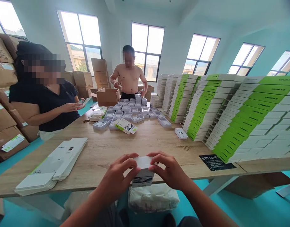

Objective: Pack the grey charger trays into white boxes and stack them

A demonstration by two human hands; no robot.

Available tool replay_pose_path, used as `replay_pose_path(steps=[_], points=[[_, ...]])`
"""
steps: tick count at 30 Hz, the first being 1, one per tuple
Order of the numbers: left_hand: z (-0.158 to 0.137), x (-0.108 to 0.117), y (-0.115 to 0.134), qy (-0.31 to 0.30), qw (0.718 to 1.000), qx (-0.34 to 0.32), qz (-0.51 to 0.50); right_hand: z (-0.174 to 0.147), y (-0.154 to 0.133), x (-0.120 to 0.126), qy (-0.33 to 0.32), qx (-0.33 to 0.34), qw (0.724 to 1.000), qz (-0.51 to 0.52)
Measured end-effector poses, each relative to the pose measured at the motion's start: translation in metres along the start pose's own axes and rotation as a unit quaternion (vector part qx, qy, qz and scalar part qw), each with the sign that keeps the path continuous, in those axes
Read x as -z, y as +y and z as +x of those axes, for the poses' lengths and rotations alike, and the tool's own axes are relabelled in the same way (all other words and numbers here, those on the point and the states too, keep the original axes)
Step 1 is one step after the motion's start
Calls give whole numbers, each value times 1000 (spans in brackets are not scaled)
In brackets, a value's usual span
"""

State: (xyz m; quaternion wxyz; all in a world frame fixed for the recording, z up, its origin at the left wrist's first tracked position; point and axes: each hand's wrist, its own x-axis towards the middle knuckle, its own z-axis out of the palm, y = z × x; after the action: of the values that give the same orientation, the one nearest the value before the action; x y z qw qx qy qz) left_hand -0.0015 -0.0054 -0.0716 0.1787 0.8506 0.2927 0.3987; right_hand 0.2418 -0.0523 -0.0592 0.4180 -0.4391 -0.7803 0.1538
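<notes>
A small white cardboard box (143,179) with a dark printed picture on its side is held at the near edge of the wooden table (156,142). My left hand (120,171) grips its left side near the top, thumb and fingers bent around the edge. My right hand (168,170) pinches the right side in the same way. The pale top of the box shows between my fingertips; whether its flap is fully closed I cannot tell. To the left lies a stack of flat white-and-green cartons (55,164).
Clear plastic trays (126,115) cover the far middle, with a printed box (126,126) before them. Tall stacks of white-and-green boxes (249,116) line the right, beside white cards (181,133) and a black sign (217,162). Two people stand across and left, near brown cartons (108,96).
</notes>
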Motion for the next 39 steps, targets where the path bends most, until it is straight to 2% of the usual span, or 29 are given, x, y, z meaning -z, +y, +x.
replay_pose_path(steps=[4,6,10,13,15,19,22,25,29,34,39], points=[[7,-6,7,22,991,129,-42,7,-6,-2,11,-86,996,20],[8,-10,7,36,986,146,-68,8,-6,-4,25,-105,994,25],[10,-14,9,51,986,117,-108,8,-6,-6,34,-106,993,47],[13,-11,11,40,986,111,-116,7,-3,-5,28,-87,994,57],[13,-8,12,29,989,100,-109,4,2,-2,16,-51,997,49],[11,-4,7,27,995,52,-78,-3,17,1,4,63,998,14],[8,-4,3,32,997,31,-62,-6,27,-1,29,125,992,-5],[6,-6,1,37,998,18,-40,-7,31,-4,56,157,986,-15],[3,-7,-3,49,998,-17,-24,-8,29,-7,61,154,986,-17],[0,-12,-7,82,994,-69,-13,-10,26,-10,82,94,992,12],[-2,-15,-8,91,988,-122,22,-10,26,-7,47,117,992,-19]])
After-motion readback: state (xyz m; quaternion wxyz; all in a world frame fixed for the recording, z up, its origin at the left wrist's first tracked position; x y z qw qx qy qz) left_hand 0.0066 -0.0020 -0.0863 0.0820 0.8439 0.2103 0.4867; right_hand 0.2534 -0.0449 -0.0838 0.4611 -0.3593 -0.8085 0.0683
